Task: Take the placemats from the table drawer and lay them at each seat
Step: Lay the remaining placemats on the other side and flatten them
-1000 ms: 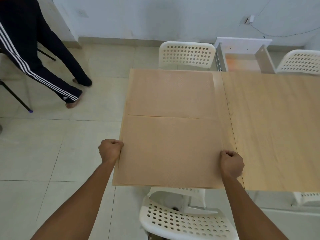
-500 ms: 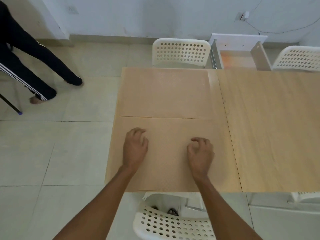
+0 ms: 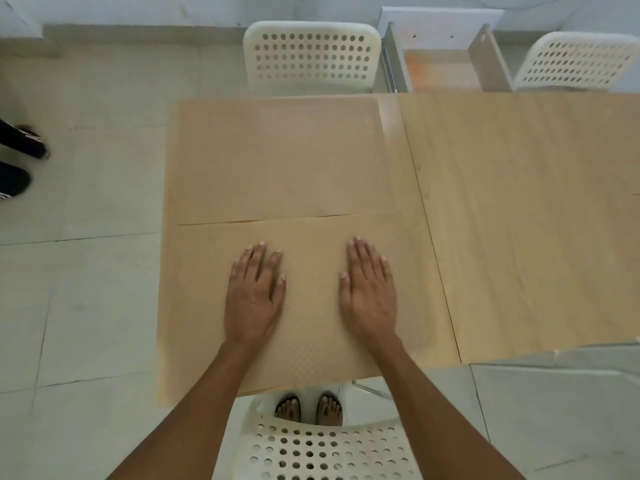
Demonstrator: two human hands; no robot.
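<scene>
Hands flat, fingers straight, gripping nothing: left hand [image 3: 254, 296] and right hand [image 3: 369, 292] press palms-down on near placemat [image 3: 308, 327] at table [image 3: 519, 220] edge. Far placemat [image 3: 273, 157] abuts it. Drawer [image 3: 443, 69] stands open beyond.

I see the near placemat [image 3: 304, 341] as matt, with a fine embossed grain; the far placemat [image 3: 273, 157] looks the same. The table [image 3: 519, 220] is smooth pale wood with a light sheen. The chairs [image 3: 311, 57] are white perforated plastic.
</scene>
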